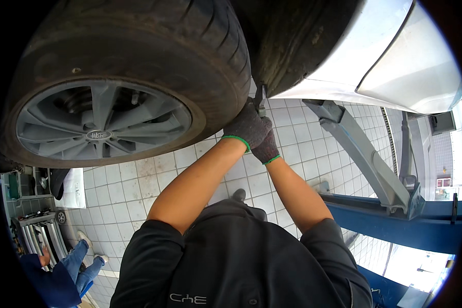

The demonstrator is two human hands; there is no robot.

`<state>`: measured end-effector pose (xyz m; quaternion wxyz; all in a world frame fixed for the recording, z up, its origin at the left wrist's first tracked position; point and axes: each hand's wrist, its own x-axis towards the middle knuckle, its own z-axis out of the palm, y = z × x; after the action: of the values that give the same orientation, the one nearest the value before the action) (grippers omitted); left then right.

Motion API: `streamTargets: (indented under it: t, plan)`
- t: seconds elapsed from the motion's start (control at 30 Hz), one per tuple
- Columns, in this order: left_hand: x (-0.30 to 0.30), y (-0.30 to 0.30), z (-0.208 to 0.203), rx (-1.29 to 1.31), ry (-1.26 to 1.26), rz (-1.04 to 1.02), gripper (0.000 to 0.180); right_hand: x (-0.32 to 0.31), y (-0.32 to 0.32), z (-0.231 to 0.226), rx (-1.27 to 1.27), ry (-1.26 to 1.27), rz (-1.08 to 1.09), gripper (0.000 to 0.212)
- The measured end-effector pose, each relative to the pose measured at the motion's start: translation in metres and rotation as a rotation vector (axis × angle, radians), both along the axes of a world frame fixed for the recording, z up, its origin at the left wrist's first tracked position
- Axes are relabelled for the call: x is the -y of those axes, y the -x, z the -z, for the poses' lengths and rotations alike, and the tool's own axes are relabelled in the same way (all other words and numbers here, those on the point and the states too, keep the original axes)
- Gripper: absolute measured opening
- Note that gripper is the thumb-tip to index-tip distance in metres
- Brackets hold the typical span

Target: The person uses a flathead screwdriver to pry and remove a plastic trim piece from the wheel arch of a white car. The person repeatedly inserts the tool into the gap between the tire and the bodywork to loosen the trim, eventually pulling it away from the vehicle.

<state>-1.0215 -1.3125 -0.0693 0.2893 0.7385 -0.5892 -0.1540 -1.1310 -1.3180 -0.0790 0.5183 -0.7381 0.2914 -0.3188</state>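
Note:
Both my hands wear dark grey knit gloves with green cuffs. They meet beside the tread of a raised car wheel (pixel 100 110), just below the rear edge of its wheel arch (pixel 292 51). My left hand (pixel 245 126) is closed and lies over part of my right hand (pixel 266 146), whose fingers are curled. A narrow dark piece with a greyish lower end (pixel 262 98) sticks up from between the gloves toward the arch's lower edge. Its kind cannot be made out, and the gloves hide most of the fingers. The wheel has a grey multi-spoke rim and a black tyre.
White car bodywork (pixel 344 77) hangs overhead at the right. Under it reaches a grey lift arm (pixel 364 159), joined to a blue lift beam (pixel 395 220). Another person (pixel 61 272) sits at the lower left by a tool cart (pixel 41 233). Light tiles (pixel 113 205) cover the floor.

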Motion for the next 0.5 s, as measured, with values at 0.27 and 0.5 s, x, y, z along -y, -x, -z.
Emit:
streamTargets:
  t: [0.27, 0.5]
  plan:
    - [-0.017, -0.004, -0.018, 0.172, 0.199, 0.16, 0.019, -0.019, 0.006, -0.027, -0.242, 0.301, 0.034, 0.04]
    - [-0.058, -0.011, -0.156, -0.589, -0.255, 0.238, 0.047, -0.064, 0.028, -0.159, -0.107, -0.778, 0.117, 0.022]
